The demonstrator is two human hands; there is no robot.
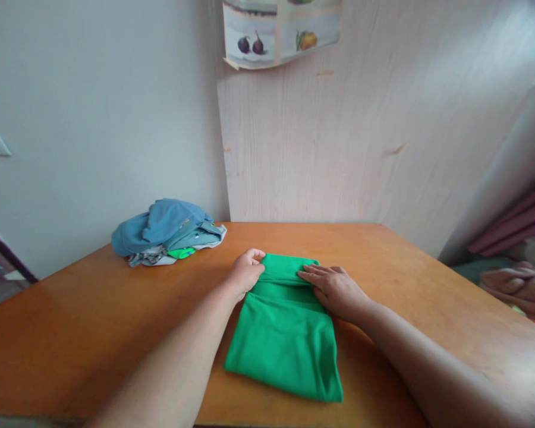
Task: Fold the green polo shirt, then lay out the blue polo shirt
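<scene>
A green garment point(285, 345) lies folded into a long strip on the wooden table, its far end turned over toward me as a flap. At the flap's left edge is my left hand point(248, 272), its thumb and fingers pinched on the cloth. My right hand point(336, 288) rests flat on the flap's right side, fingers stretched out over the fabric. Toward me, the near part of the garment spreads wider and shows soft creases.
A heap of blue and grey clothes point(169, 232) sits at the table's back left. The wooden table point(396, 279) meets a pale panel point(312, 148) at its far edge. Crumpled bedding point(517, 285) lies beyond the right edge.
</scene>
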